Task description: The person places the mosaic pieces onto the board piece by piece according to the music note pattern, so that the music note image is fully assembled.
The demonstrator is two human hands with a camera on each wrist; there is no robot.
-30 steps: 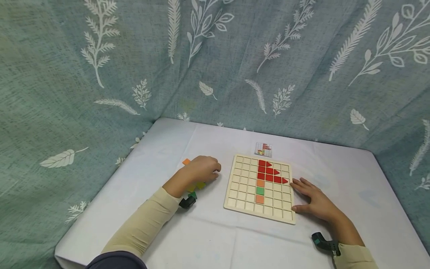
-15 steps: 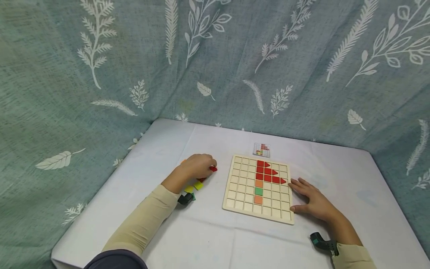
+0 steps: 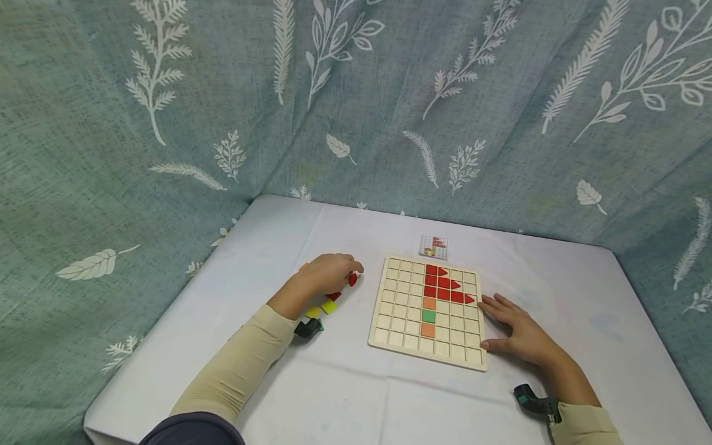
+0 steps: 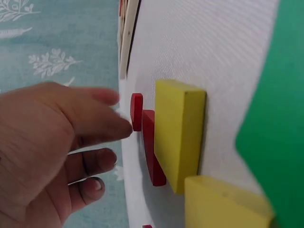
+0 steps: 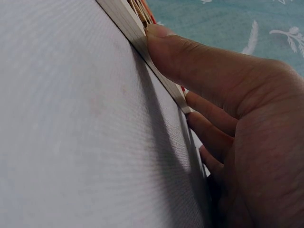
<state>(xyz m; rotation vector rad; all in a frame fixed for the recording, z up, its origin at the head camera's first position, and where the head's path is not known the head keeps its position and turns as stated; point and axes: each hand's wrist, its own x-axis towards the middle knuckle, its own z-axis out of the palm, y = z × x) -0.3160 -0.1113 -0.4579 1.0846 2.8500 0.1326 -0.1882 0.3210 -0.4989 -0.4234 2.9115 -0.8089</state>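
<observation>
My left hand (image 3: 332,272) reaches over loose coloured pieces left of the board. In the left wrist view its fingertips are right at a small red piece (image 4: 137,112) close to the cloth, with no grip round it. Beside that lie another red piece (image 4: 153,147) and a yellow tile (image 4: 178,133). My right hand (image 3: 517,327) rests at the right edge of the wooden grid board (image 3: 389,339), thumb and fingertips touching the rim. Red squares and triangles (image 3: 445,295), two orange tiles (image 3: 428,330) and a green tile (image 3: 428,316) sit in its cells.
Behind the board lies a small pattern card (image 3: 434,247). A second yellow tile (image 3: 313,313), a green piece (image 4: 280,114) and an orange piece (image 3: 303,267) lie around the left wrist. A patterned curtain (image 3: 356,111) borders the white-covered table (image 3: 334,383).
My left hand first lifted off to uncover the red piece at its fingertips; since then that piece has turned slightly and the fingers have spread. The right hand stays at the board's edge.
</observation>
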